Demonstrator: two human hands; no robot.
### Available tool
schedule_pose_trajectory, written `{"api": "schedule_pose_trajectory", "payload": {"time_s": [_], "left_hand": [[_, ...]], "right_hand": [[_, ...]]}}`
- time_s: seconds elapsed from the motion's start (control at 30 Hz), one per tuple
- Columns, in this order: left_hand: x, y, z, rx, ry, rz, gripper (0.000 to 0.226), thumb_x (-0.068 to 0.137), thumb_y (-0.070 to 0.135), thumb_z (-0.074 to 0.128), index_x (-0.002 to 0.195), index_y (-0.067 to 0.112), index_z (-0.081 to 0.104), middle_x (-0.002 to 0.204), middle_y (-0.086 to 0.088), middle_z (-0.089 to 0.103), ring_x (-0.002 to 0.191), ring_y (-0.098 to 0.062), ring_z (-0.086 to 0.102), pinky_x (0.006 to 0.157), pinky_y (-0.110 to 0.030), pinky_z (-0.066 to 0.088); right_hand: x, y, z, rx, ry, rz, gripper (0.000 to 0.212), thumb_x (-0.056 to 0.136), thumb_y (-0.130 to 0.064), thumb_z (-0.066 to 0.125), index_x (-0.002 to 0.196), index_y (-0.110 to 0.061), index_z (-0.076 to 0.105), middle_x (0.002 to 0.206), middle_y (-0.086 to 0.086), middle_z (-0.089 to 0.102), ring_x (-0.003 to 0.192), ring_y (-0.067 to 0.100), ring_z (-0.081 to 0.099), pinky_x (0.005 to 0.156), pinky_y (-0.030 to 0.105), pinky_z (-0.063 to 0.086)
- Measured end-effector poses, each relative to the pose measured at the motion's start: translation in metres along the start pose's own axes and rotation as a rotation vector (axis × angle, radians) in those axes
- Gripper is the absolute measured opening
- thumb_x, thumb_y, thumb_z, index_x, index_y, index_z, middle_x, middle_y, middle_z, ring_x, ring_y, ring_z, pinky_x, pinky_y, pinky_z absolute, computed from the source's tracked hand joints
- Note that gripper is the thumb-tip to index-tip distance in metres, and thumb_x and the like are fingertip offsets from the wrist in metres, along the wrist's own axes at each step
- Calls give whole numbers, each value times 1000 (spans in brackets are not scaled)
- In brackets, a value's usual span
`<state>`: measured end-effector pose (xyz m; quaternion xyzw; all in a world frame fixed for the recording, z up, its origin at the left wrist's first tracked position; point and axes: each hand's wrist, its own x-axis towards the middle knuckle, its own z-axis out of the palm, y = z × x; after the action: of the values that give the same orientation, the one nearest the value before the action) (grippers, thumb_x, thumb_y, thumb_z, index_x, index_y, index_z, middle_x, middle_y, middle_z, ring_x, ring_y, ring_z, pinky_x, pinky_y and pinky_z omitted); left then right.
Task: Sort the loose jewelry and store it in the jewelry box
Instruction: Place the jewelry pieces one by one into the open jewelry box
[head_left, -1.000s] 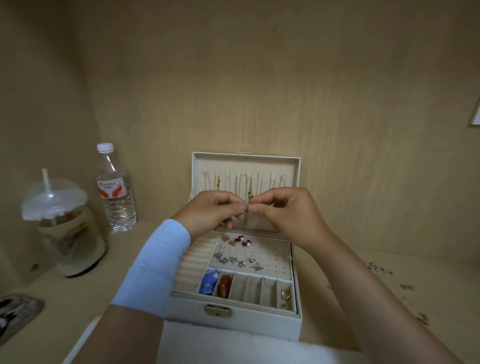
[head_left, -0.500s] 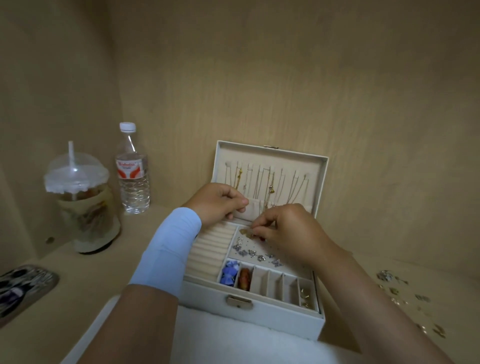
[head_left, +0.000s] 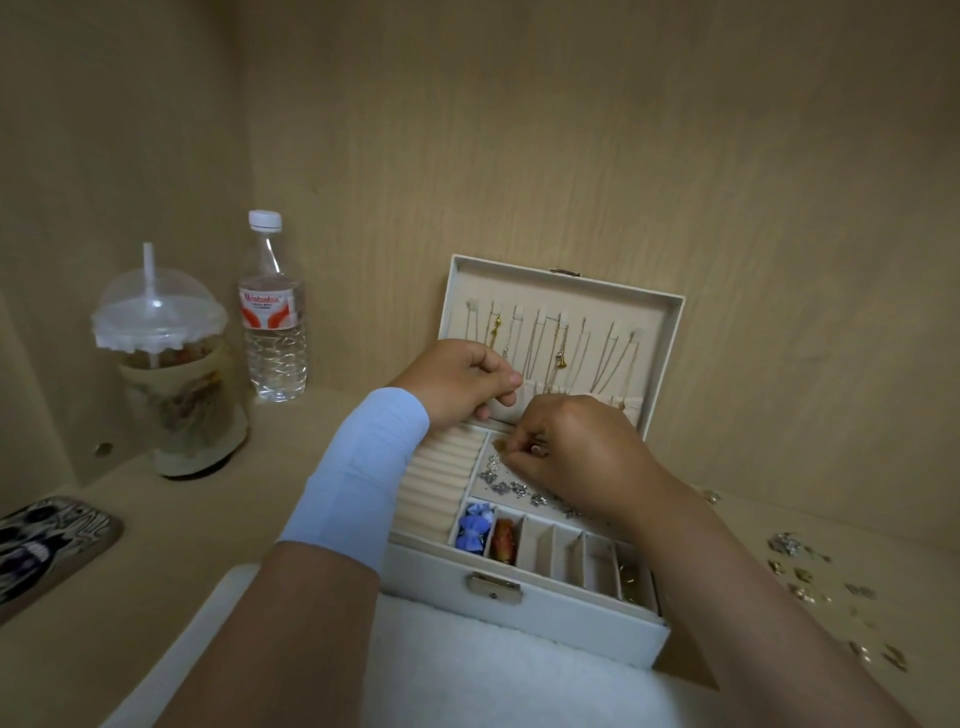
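Tightly closed on the right hand (head_left: 576, 460): thumb and forefinger tips pressed together on a tiny gold-toned piece (head_left: 500, 445), too small to name, other fingers curled in beside them. Directly beneath that pinch, the perforated beige earring panel (head_left: 488, 500) of the cream leatherette jewelry box (head_left: 545, 621), lid up. Just below and left of the fingertips, small silver stud earrings (head_left: 501, 487) seated on the panel. Left of the pinch, ribbed beige ring rolls (head_left: 441, 480). Nearer the body, narrow compartments with a blue fabric bow (head_left: 472, 530), an amber-orange piece (head_left: 504, 540) and, at the far right end, small gold pieces (head_left: 631, 579).

Just above and left of that pinch — the left hand (head_left: 457, 382), light-blue sleeve (head_left: 363, 467) on its forearm, fingers curled and thumb laid against the forefinger at the lid's lower pocket. Impossible to tell whether anything is caught there. Behind both hands, thin gold chain necklaces (head_left: 561, 353) hanging in the lid.

Well to the right of the grip, loose gold and silver jewelry (head_left: 800, 571) strewn on the pale wooden shelf (head_left: 182, 525). Well to the left — a clear plastic water bottle (head_left: 272, 332) and a dome-lidded plastic cup with a straw (head_left: 166, 374).
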<state>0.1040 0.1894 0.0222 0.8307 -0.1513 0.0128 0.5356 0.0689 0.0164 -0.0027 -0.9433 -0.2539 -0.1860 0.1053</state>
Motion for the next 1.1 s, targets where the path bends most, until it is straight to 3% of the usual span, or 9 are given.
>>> {"api": "schedule_pose_trajectory", "payload": {"time_s": [0.1, 0.2, 0.3, 0.37, 0.5, 0.6, 0.77, 0.97, 1.1], "left_hand": [[0, 0, 0, 12, 7, -1, 11, 92, 24, 66, 92, 15, 72, 81, 10, 76, 64, -9, 60, 62, -17, 48], [0, 0, 1, 5, -3, 12, 11, 91, 24, 67, 90, 16, 74, 75, 14, 74, 65, -6, 62, 68, -17, 50], [1, 3, 6, -5, 3, 28, 7, 89, 26, 70, 88, 21, 73, 62, 16, 65, 61, -2, 59, 63, -15, 45], [0, 6, 10, -55, -17, 30, 6, 91, 26, 67, 89, 21, 72, 64, 15, 66, 58, -3, 58, 59, -18, 45], [0, 12, 14, -177, -42, 31, 8, 92, 25, 67, 93, 19, 73, 77, 4, 72, 66, -8, 60, 57, -21, 48], [0, 12, 14, -174, -60, 11, 10, 92, 23, 67, 96, 18, 74, 76, 7, 72, 67, -7, 62, 58, -20, 50], [-3, 12, 13, -152, -78, -14, 13, 94, 25, 64, 99, 19, 74, 89, 5, 77, 71, -9, 64, 60, -19, 51], [-12, 17, 20, -135, -11, -29, 14, 95, 25, 62, 96, 21, 75, 89, 7, 76, 70, -9, 62, 59, -20, 48], [-25, 14, 18, -33, 13, 14, 16, 95, 28, 60, 95, 24, 75, 86, 11, 75, 72, -5, 64, 63, -17, 48]], "right_hand": [[0, 4, -1, 48, -81, 25, 15, 89, -39, 67, 83, -28, 75, 92, -15, 63, 84, 4, 59, 74, 30, 50], [1, 10, -5, 225, -93, 73, 12, 89, -38, 68, 86, -28, 76, 94, -15, 62, 87, 1, 59, 81, 30, 50], [2, 16, -12, 369, 51, 138, 5, 90, -28, 70, 91, -30, 74, 94, -14, 64, 77, -10, 56, 70, 15, 41], [3, 19, -16, 459, 163, 193, 4, 88, -27, 74, 91, -30, 72, 92, -13, 68, 65, -14, 55, 61, 9, 35], [2, 20, -19, 575, 319, 234, 17, 80, -28, 83, 90, -29, 69, 86, -9, 71, 55, -8, 55, 58, 12, 36], [1, 20, -23, 649, 350, 233, 16, 78, -25, 85, 91, -27, 74, 84, -9, 73, 58, -7, 58, 60, 10, 40], [0, 20, -20, 743, 393, 230, 18, 80, -16, 82, 82, -33, 77, 80, -17, 75, 81, 0, 70, 77, 19, 55], [-1, 18, -16, 840, 427, 257, 20, 80, -12, 81, 87, -31, 77, 80, -18, 75, 81, -2, 69, 74, 11, 53], [-3, 19, -18, 782, 343, 239, 10, 82, -17, 81, 88, -25, 79, 81, -14, 76, 80, -2, 69, 75, 15, 55]]}}
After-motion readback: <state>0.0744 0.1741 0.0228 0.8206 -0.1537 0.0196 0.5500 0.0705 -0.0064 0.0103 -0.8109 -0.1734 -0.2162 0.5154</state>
